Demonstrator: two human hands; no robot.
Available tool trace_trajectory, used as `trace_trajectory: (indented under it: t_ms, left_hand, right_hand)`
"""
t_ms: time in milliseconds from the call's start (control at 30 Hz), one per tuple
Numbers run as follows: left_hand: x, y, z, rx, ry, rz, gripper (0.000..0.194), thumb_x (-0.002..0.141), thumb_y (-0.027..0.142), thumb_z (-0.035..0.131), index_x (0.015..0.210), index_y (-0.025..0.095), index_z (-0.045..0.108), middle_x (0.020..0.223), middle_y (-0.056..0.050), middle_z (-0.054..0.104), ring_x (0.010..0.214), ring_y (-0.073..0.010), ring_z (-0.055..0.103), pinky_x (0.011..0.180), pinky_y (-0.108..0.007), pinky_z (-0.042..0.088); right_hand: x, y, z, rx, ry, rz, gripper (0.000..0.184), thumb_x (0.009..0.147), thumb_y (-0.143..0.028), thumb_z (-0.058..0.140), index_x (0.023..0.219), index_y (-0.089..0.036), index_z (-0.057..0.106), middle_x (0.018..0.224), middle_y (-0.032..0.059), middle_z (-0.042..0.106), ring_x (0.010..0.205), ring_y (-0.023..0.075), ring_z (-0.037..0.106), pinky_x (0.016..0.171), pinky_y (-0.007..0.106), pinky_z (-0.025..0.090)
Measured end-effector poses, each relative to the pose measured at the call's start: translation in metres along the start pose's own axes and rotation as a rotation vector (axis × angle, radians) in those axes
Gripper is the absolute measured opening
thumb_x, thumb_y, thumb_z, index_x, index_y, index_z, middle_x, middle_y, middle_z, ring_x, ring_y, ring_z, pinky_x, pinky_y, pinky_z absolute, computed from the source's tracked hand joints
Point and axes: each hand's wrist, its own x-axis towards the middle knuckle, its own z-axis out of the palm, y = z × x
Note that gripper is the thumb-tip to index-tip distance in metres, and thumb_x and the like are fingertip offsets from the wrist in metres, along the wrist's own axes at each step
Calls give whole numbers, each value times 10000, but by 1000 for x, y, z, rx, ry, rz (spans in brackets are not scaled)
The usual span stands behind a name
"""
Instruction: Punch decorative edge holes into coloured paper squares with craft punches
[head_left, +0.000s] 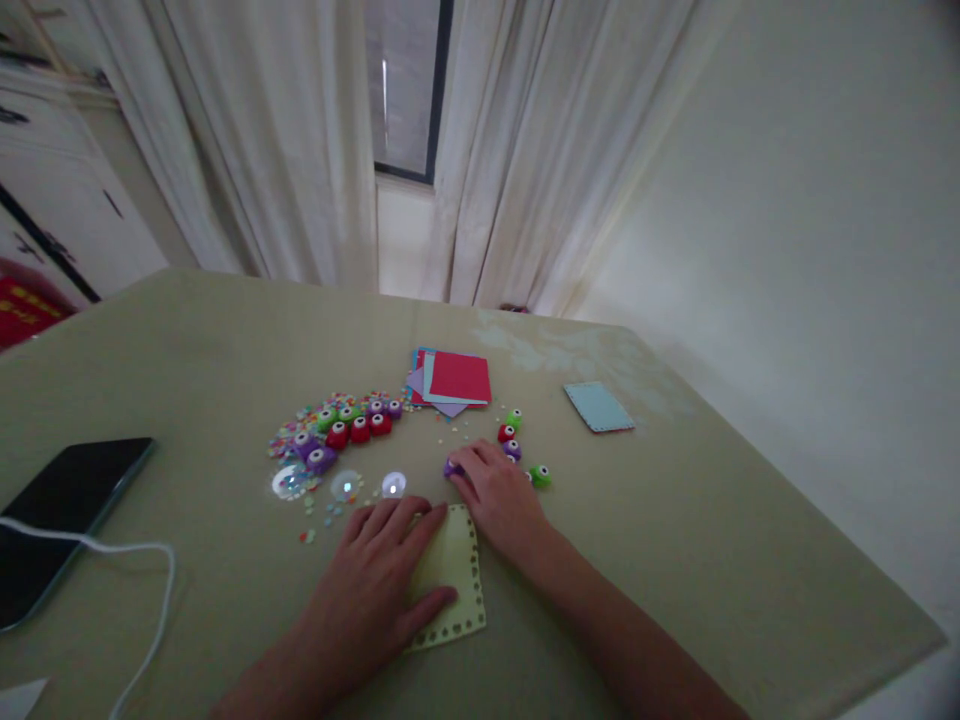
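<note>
My left hand lies with its fingers out over a pale yellow square card that has a border of dark marks. Part of the card is hidden under the palm. Just beyond the card's top edge, my right hand has its fingers closed on a small purple one-eyed bead, which shows at the fingertips. Beside that hand are a green bead, a purple bead, a red bead and another green bead.
Left of centre, several one-eyed beads sit by a spread of tiny coloured pieces. Clear round discs lie nearer. Behind is a stack of coloured squares; a light blue square lies right. A dark tablet and white cable occupy the left.
</note>
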Motion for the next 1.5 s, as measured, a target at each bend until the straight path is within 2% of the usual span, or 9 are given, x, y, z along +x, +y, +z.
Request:
trace_trajectory:
  t_ms: [100, 200, 300, 467, 600, 833, 967, 1100, 1500]
  left_hand:
    - [-2, -1, 4, 10, 33, -3, 651, 952, 491, 775, 1539, 324, 547, 1434, -71, 680, 1286, -337, 601, 1112, -524, 401]
    - [-4, -2, 6, 21, 43, -6, 635, 981, 489, 744, 1557, 335, 525, 1424, -68, 671, 1275, -325, 594, 1110, -512, 403]
    - [-4, 0, 6, 30, 35, -20, 641, 997, 507, 724, 1574, 333, 508, 1427, -71, 656, 1279, -321, 586, 1113, -501, 410]
    - [-4, 2, 2, 29, 8, -37, 625, 1024, 527, 685, 1592, 350, 491, 1433, -73, 646, 1275, -324, 591, 1113, -507, 424]
    - [-4, 1, 2, 33, 3, -33, 615, 1028, 526, 673, 1590, 355, 492, 1429, -72, 644, 1267, -327, 594, 1106, -509, 431]
    - [-6, 1, 3, 57, 17, -16, 636, 1028, 519, 668, 1607, 345, 472, 1438, -73, 626, 1269, -336, 570, 1098, -502, 406]
    - [-6, 3, 2, 79, -6, -4, 723, 1017, 533, 673, 1656, 320, 413, 1348, -82, 644, 1199, -323, 570, 1083, -494, 393]
    - [-7, 3, 0, 83, -24, 44, 721, 1032, 518, 656, 1672, 317, 391, 1387, -81, 640, 1227, -316, 557, 1111, -482, 364]
    - [-5, 4, 1, 81, -8, 38, 647, 1040, 510, 645, 1629, 324, 452, 1403, -82, 636, 1249, -325, 554, 1113, -492, 368]
  right_hand:
    - [-40, 14, -7, 55, 53, 76, 199, 1036, -125, 648, 1208, -201, 715, 1178, 113, 711, 1081, 286, 704, 959, 423, 587]
    - [-55, 22, -10, 239, 69, 115, 267, 970, -86, 696, 1212, -197, 706, 1179, 99, 705, 1036, 255, 711, 930, 384, 587]
    - [-53, 25, -12, 403, 43, 127, 266, 906, -85, 750, 1148, -191, 725, 1080, 68, 715, 911, 218, 706, 849, 345, 579]
    - [-51, 25, -11, 557, 72, 186, 222, 921, -155, 739, 1140, -190, 732, 1037, 64, 728, 838, 198, 705, 797, 330, 586]
    - [-53, 23, -10, 566, 83, 205, 213, 924, -176, 738, 1135, -204, 734, 1049, 69, 737, 856, 202, 716, 826, 339, 596]
    - [-52, 22, -13, 614, 48, 149, 231, 907, -136, 761, 1126, -207, 769, 1026, 49, 716, 849, 177, 701, 790, 288, 586]
    - [-53, 24, -11, 592, 13, 120, 285, 946, -119, 744, 1200, -239, 794, 1126, 64, 722, 966, 199, 711, 849, 307, 591]
    - [-52, 26, -11, 606, 18, 94, 312, 957, -110, 745, 1232, -249, 795, 1189, 70, 741, 1075, 217, 719, 943, 332, 589]
    - [-50, 26, -16, 606, -2, 60, 299, 935, -105, 731, 1188, -243, 810, 1153, 64, 757, 1042, 209, 725, 921, 323, 589]
